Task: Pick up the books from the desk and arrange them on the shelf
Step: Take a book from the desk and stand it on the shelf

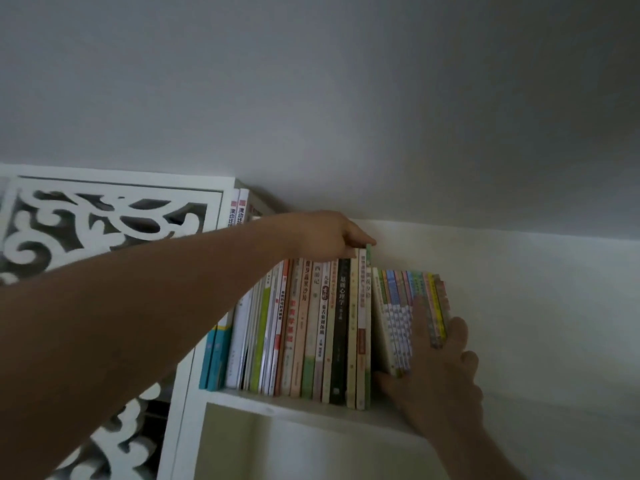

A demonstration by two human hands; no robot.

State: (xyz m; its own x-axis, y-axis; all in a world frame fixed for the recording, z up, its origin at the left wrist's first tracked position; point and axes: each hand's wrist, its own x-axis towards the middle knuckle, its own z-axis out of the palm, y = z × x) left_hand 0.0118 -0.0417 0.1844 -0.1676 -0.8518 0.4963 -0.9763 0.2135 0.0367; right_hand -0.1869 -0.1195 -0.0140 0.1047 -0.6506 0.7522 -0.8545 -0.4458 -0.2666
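A row of upright books fills the white shelf, spines facing me. My left hand reaches over the row and rests its fingers on the tops of the rightmost tall books, touching a thin green one. To the right, a bundle of thin colourful books leans on the shelf. My right hand grips this bundle, thumb under its lower left corner and fingers along its right side.
A white carved panel stands left of the books. The white shelf side wall rises to the right of the bundle. An open compartment lies below the shelf board. Two red-and-white books stand higher up, behind the panel.
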